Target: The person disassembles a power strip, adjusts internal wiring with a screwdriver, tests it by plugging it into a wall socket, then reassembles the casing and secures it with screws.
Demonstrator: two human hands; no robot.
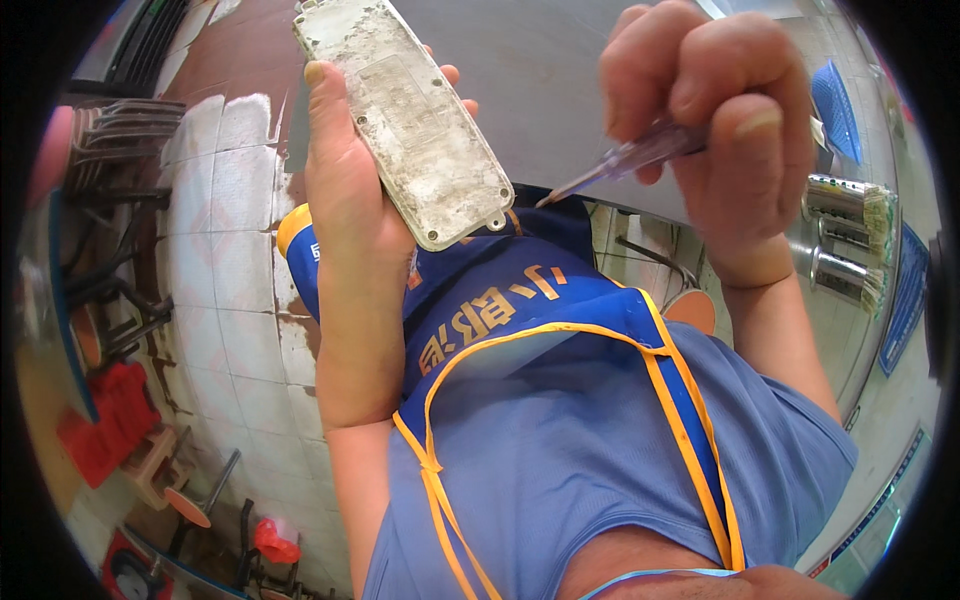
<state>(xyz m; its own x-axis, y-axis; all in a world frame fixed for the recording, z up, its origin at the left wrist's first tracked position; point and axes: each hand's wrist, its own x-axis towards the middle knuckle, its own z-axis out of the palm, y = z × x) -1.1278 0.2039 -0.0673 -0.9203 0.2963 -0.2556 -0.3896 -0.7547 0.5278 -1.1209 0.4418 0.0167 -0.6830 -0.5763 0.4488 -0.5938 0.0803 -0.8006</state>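
My left hand (345,165) is wrapped round a long, flat, off-white plastic case (415,125) that looks like the back of a power strip. Its face is stained with dirt, and it has screw holes along the edges and a small tab at the near end. The thumb lies along its left edge, while fingertips show past the right edge. Pinched in my right hand (725,110) is a slim screwdriver (640,150) with a clear purplish handle. Its tip points down to the left, apart from the case's near right corner.
A grey tabletop (530,70) lies beyond my hands. To the right stand metal canisters (850,235) with brush-like tops and a blue basket (838,110). Red stools (108,420) and another table are at the left, over pale floor tiles (235,255). I wear a blue apron (500,330).
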